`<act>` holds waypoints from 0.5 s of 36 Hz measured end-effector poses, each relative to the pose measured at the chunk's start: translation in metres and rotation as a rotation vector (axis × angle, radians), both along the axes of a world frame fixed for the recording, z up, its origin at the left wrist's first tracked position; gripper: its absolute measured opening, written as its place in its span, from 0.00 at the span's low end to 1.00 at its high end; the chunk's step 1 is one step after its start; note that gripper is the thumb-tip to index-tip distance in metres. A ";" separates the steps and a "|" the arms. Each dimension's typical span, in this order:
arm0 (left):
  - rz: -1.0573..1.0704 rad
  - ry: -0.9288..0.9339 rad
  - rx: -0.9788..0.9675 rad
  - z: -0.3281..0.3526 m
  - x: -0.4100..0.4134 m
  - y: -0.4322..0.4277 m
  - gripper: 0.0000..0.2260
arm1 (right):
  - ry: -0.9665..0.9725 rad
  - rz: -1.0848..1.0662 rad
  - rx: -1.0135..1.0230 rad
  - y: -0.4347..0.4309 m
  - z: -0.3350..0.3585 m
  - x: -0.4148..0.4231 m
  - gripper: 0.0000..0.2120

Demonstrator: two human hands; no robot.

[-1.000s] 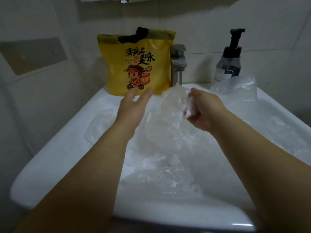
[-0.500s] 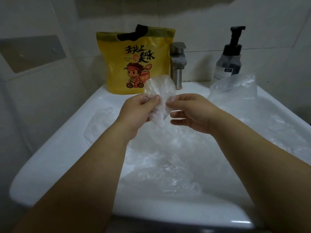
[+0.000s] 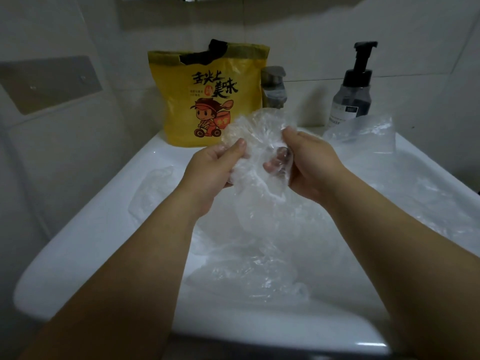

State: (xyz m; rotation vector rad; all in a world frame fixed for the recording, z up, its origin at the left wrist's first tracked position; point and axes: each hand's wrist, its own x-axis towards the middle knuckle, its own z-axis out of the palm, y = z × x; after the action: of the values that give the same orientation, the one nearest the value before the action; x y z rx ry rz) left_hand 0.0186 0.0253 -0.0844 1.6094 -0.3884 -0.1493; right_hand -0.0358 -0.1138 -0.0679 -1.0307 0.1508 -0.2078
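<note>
- Item in hand: clear plastic bag (image 3: 255,126), held in the air above the white sink (image 3: 85,245), in front of the yellow bag (image 3: 207,100) and the faucet (image 3: 274,87).
- Left hand (image 3: 210,172): thumb and fingers pinched on the bag's left edge.
- Right hand (image 3: 314,165): fingers curled round the bag's right side; the fingertips show through the film.
- Handling, as judged: very light, limp, no stiffness. The thin film likely clings to itself, is slick if wet, and tears under a sharp pull.
- Grip advice: take hold at the rim or a gathered fold, one pinch on each side, and part the layers gently.
- Appearance: transparent, crumpled, glossy with creases. The upper part puffs into a rounded shape and the lower part trails down towards the basin.
- Surroundings: further loose plastic film (image 3: 254,268) lies in the basin; pump bottle (image 3: 353,94) at the rear right.
</note>
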 end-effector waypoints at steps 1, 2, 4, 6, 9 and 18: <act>-0.014 0.004 -0.005 0.000 -0.001 -0.001 0.14 | 0.018 0.038 -0.005 0.000 0.000 -0.001 0.14; -0.020 0.006 -0.016 0.000 -0.002 -0.002 0.13 | 0.028 0.111 -0.015 -0.001 0.000 -0.001 0.17; -0.002 -0.007 -0.024 -0.001 -0.001 -0.002 0.10 | 0.011 0.309 -0.111 -0.004 -0.001 -0.001 0.27; 0.021 -0.019 -0.019 -0.001 0.000 -0.002 0.09 | -0.016 0.433 -0.293 -0.002 -0.002 -0.004 0.33; 0.077 -0.038 0.017 -0.001 -0.002 -0.002 0.15 | -0.012 0.449 -0.497 0.003 -0.005 -0.006 0.25; 0.014 -0.460 0.218 0.002 -0.007 0.005 0.32 | 0.098 0.354 -0.695 0.001 -0.007 -0.006 0.13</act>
State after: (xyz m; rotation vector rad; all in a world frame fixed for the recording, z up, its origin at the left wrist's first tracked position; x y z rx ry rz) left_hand 0.0113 0.0305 -0.0821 1.8600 -0.7345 0.2012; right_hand -0.0421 -0.1129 -0.0748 -1.7384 -0.0246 0.1284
